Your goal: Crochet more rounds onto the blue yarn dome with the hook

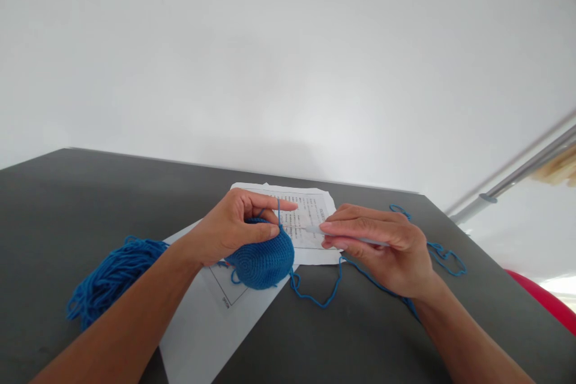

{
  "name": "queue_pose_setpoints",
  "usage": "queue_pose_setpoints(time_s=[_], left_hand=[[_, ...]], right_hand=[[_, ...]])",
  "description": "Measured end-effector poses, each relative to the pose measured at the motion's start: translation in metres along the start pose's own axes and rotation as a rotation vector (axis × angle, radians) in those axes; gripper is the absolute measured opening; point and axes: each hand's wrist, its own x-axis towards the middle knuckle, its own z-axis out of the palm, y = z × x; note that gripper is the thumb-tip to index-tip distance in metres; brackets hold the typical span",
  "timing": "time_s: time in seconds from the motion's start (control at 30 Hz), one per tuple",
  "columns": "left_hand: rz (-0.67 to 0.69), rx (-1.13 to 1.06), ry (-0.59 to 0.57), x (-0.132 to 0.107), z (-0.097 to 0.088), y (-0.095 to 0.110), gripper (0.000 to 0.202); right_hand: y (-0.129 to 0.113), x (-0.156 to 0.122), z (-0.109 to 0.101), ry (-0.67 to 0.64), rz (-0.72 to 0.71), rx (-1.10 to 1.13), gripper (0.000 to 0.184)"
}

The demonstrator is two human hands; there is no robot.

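Note:
My left hand is closed on a round blue crocheted piece, thumb pressed on its rim, with a strand of blue yarn running up over the forefinger. My right hand pinches a pale crochet hook, whose tip points left at the rim of the piece. A loose blue yarn strand trails from the piece across the table and under my right wrist.
A pile of blue yarn lies at the left on the dark grey table. Two printed paper sheets lie under the hands. More yarn loops lie at the right. A red object sits beyond the table's right edge.

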Motion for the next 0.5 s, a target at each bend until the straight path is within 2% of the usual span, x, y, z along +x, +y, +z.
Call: queue_pose_setpoints(time_s=[0.27, 0.5], left_hand=[[0.020, 0.013, -0.039, -0.0010, -0.0023, 0.0021, 0.045], [-0.015, 0.036, -0.076, 0.0013, -0.0045, 0.0004, 0.045]], right_hand=[[0.0002, -0.0014, 0.0011, 0.014, 0.031, 0.072, 0.032], [-0.0016, -0.0015, -0.0031, -0.036, 0.002, 0.028, 0.036]])
